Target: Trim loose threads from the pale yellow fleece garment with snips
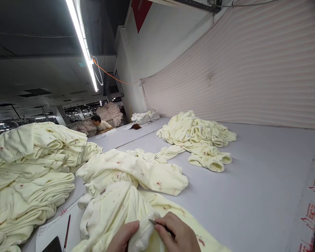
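And we open wide, with a striped sheet (238,70) hanging along the wall, its lower edge meeting the far side of the pale worktop (252,182), which spreads right across the view! Over on the left, a tall stack of folded garments (28,175) rises in pale yellow layers, looking thick and soft. Beyond the middle, a loose heap (196,129) of the same patterned cloth sprawls near the sheet, sleeves or legs spilling towards us with their openings showing. Closer in, a crumpled garment (136,171) lies across the centre, reddish motifs dotted over it, and here, right at the front, is the front garment (107,213), bunched up on the near part of the worktop and gathered between the two hands!

Far back on the left, a person (103,126) leans low by the worktop's far end, and just beside the stack at the near edge lies a sheet of paper (55,227) with writing on it, partly covered by a dark flat object (53,245). Now the hands: the left hand (124,236) is closed, pinching a raised fold of the front garment, while the right hand (177,232) is closed around a small pointed tool (153,222), its dark tip right at that fold! And a slim dark red pencil (67,231) lies on the paper, to the left of the front garment
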`<state>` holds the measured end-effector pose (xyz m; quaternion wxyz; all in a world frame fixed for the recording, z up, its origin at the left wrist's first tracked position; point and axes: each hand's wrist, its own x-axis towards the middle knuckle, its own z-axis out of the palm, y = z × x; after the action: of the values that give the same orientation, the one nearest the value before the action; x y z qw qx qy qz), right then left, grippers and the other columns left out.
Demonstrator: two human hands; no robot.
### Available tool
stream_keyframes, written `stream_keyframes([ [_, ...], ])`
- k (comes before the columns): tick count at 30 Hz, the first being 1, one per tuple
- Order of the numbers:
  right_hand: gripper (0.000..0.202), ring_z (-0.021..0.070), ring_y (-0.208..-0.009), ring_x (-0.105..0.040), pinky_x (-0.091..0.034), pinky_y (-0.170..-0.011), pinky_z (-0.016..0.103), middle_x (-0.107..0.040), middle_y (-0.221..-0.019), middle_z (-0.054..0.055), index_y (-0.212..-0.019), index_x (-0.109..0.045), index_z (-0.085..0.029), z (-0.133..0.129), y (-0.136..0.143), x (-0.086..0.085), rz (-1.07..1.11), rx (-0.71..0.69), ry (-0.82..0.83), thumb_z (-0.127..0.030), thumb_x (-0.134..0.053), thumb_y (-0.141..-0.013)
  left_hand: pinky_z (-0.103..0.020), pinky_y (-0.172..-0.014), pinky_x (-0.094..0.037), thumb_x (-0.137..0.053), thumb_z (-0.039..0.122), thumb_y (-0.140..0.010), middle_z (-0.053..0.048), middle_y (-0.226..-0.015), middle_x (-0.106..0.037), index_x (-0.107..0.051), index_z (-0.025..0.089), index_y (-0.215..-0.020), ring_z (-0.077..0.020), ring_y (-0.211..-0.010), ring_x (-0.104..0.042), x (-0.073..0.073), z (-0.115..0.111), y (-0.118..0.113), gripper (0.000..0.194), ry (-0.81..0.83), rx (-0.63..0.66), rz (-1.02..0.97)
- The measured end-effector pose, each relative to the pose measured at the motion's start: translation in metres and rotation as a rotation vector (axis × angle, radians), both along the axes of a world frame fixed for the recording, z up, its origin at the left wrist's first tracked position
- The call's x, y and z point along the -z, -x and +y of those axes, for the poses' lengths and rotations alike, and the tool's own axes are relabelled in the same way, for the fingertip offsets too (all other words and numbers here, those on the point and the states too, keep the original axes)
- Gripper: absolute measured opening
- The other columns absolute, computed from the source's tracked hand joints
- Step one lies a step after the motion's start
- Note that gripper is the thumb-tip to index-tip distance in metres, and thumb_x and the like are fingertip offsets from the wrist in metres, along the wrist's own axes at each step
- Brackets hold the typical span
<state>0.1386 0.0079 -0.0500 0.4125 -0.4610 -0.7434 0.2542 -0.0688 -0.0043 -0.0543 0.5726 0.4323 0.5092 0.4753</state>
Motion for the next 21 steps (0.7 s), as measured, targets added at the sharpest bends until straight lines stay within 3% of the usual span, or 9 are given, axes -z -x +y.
stream_keyframes([
  [3, 0.017, 0.0166, -0.079, -0.066, -0.047, -0.069, 0.022, -0.068, -0.085, -0.001, -0.094, -0.07, -0.029, -0.001, 0.0, -0.004, 0.012, -0.033, 0.033, -0.036, -0.056, -0.086, -0.035, -0.081, -0.049, -0.076, 0.043, -0.07, -0.004, -0.089, -0.07, -0.068, 0.017, -0.083, -0.0211, -0.087, -0.064, 0.001, 0.007, -0.006, 0.03, 0.009, 0.024, 0.006],
  [6, 0.02, 0.0175, -0.075, -0.065, -0.046, -0.066, 0.024, -0.067, -0.082, 0.0, -0.09, -0.07, -0.029, -0.005, -0.006, -0.001, 0.051, -0.007, 0.035, -0.04, -0.052, -0.087, -0.028, -0.067, -0.044, -0.082, 0.043, -0.059, 0.0, -0.07, -0.063, -0.066, 0.018, -0.067, -0.019, -0.073, -0.059, -0.014, 0.006, -0.013, 0.03, -0.075, -0.001, 0.081],
  [10, 0.03, 0.0194, -0.074, -0.061, -0.043, -0.067, 0.026, -0.066, -0.082, -0.001, -0.083, -0.062, -0.027, -0.008, -0.028, 0.018, 0.177, 0.19, 0.182, -0.051, -0.045, -0.089, -0.031, -0.091, -0.04, -0.069, 0.04, -0.073, -0.002, -0.118, -0.058, -0.055, 0.019, -0.057, -0.0255, -0.115, -0.051, -0.051, 0.001, -0.017, 0.03, -0.312, -0.309, 0.011],
  [11, 0.031, 0.0195, -0.072, -0.059, -0.042, -0.066, 0.027, -0.064, -0.078, -0.001, -0.082, -0.059, -0.027, -0.009, -0.034, 0.024, 0.179, 0.234, 0.237, -0.053, -0.044, -0.088, -0.032, -0.089, -0.042, -0.064, 0.04, -0.077, -0.002, -0.117, -0.059, -0.053, 0.019, -0.058, -0.0237, -0.109, -0.054, -0.057, 0.0, -0.019, 0.03, -0.301, -0.3, -0.056],
  [13, 0.034, 0.019, -0.067, -0.055, -0.039, -0.064, 0.027, -0.058, -0.07, -0.003, -0.077, -0.052, -0.026, -0.009, -0.041, 0.036, 0.168, 0.251, 0.339, -0.055, -0.04, -0.089, -0.029, -0.071, -0.046, -0.054, 0.039, -0.083, 0.0, -0.092, -0.064, -0.055, 0.021, -0.068, -0.0152, -0.073, -0.058, -0.057, 0.0, -0.028, 0.023, -0.235, -0.127, 0.02],
  [15, 0.036, 0.0189, -0.068, -0.053, -0.039, -0.065, 0.027, -0.053, -0.067, -0.004, -0.074, -0.047, -0.026, -0.009, -0.043, 0.043, 0.199, 0.187, 0.405, -0.057, -0.036, -0.089, -0.029, -0.061, -0.043, -0.059, 0.036, -0.078, 0.003, -0.071, -0.059, -0.06, 0.024, -0.084, -0.0129, -0.054, -0.048, -0.043, 0.001, -0.047, 0.013, -0.213, 0.161, 0.453],
  [17, 0.038, 0.0189, -0.072, -0.053, -0.039, -0.068, 0.027, -0.053, -0.068, -0.004, -0.073, -0.045, -0.026, -0.009, -0.041, 0.047, 0.281, 0.13, 0.418, -0.058, -0.035, -0.089, -0.034, -0.065, -0.042, -0.068, 0.027, -0.063, 0.0, -0.068, -0.058, -0.065, 0.024, -0.086, -0.0192, -0.06, -0.053, -0.025, 0.003, -0.068, 0.023, -0.246, 0.42, 0.901],
  [18, 0.039, 0.0188, -0.073, -0.054, -0.039, -0.07, 0.027, -0.054, -0.068, -0.004, -0.072, -0.045, -0.025, -0.009, -0.04, 0.049, 0.326, 0.121, 0.412, -0.059, -0.035, -0.089, -0.036, -0.065, -0.043, -0.067, 0.021, -0.061, -0.002, -0.07, -0.059, -0.066, 0.022, -0.079, -0.0225, -0.064, -0.056, -0.018, 0.003, -0.076, 0.018, -0.26, 0.49, 0.995],
  [21, 0.04, 0.018, -0.07, -0.052, -0.039, -0.067, 0.026, -0.057, -0.068, -0.003, -0.072, -0.048, -0.025, -0.01, -0.043, 0.056, 0.414, 0.151, 0.401, -0.059, -0.037, -0.088, -0.038, -0.078, -0.044, -0.054, 0.02, -0.073, -0.009, -0.088, -0.059, -0.059, 0.021, -0.07, -0.0267, -0.083, -0.06, -0.015, 0.004, -0.074, 0.006, -0.359, 0.465, 0.959],
])
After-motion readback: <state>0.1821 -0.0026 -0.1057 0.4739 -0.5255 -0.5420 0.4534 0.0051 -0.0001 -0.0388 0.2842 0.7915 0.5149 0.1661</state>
